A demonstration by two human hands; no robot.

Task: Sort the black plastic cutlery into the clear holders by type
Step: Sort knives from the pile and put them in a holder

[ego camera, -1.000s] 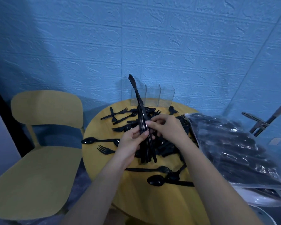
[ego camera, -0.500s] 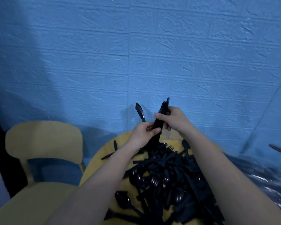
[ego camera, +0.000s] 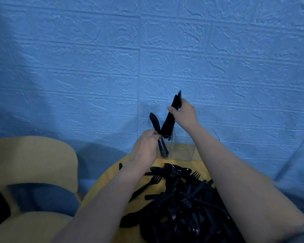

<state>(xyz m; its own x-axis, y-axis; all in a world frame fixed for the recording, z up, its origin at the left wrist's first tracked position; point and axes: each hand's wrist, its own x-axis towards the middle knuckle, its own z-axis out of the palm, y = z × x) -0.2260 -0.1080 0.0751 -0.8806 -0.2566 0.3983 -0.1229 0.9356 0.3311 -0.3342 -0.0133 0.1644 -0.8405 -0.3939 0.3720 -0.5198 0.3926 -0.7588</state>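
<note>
The right hand (ego camera: 183, 114) is clamped around a bundle of black plastic knives (ego camera: 170, 120), its lower end dipping into the leftmost clear holder (ego camera: 165, 146), whose rim the left hand (ego camera: 144, 148) pinches just below. Light, stiff and slick, the knives would likely fan apart unless gripped mid-bundle; the loose cutlery pile (ego camera: 182, 199) lies beneath both forearms.

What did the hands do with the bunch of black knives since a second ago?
Both hands carried the bundle of knives away from the pile up to the leftmost clear holder. The right hand now grips its top and lowers its bottom end into the holder, while the left hand has shifted to the holder's rim beside a single knife standing there. The pile, table and chair stayed put.
</note>
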